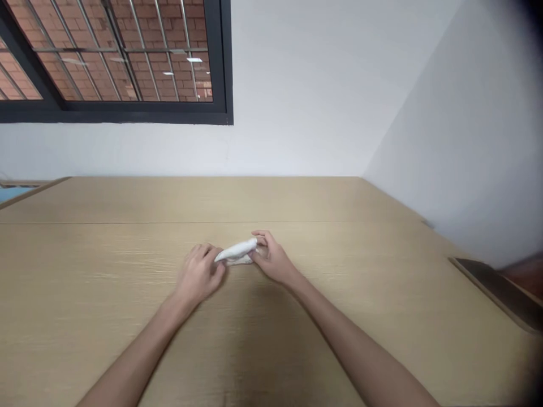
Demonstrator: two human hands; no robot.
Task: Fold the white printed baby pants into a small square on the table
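Both hands meet near the middle of a wide, pale wood-grain table point(127, 316), with a small white rolled piece of cloth point(238, 251) between them. The left hand point(198, 275) lies knuckles up at the left end of the roll, its fingers point(206, 252) curled and pressed together over that end, so it appears to pinch the cloth, though the fingertips themselves are hidden under the hand. The right hand point(271, 257) holds the right end, its fingers bent around the roll with the thumb side touching the fabric. The roll sits slightly tilted, its right end a little higher than the left, and it rests on or just above the table surface; which of the 2 cannot be told. Both bare forearms reach in from the bottom edge. Behind the table stands a plain white wall point(318, 85), and at the upper left a dark-framed window point(127, 113) shows a red brick wall behind a metal grille. At the far right edge lies a dark brown flat panel point(496, 288).
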